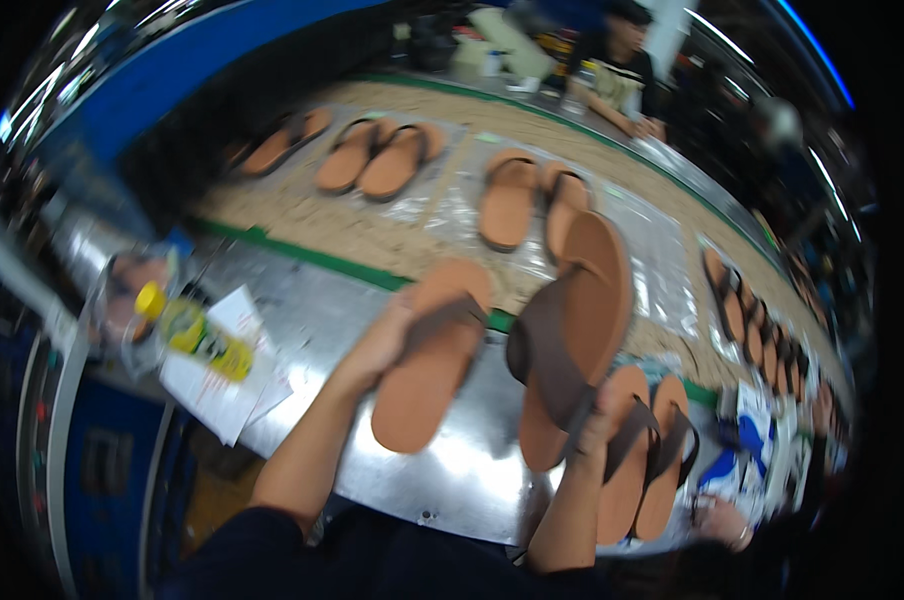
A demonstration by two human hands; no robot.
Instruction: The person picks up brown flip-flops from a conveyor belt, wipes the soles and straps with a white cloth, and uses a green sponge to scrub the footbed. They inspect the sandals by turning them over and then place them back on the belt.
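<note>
My left hand [384, 335] is closed on the left edge of a tan flip-flop [422, 390] with a dark brown strap, its footbed turned up toward me. In my right hand [594, 425] is a second flip-flop [590, 290], raised and tilted, its wide brown strap facing left; my fingers wrap its lower side and are partly hidden. Both are held above the shiny metal table [357, 480]. Just right of my right hand, a pair of matching flip-flops [662, 490] rests side by side at the table's right part.
Beyond the green edge, a sandy-coloured belt [372, 235] carries several pairs of flip-flops [392, 165] on clear plastic bags [662, 260]. A yellow-capped bottle [207, 340] lies on papers [212, 400] at left. Another person's hand [722, 522] is at right; a person [617, 85] sits across the belt.
</note>
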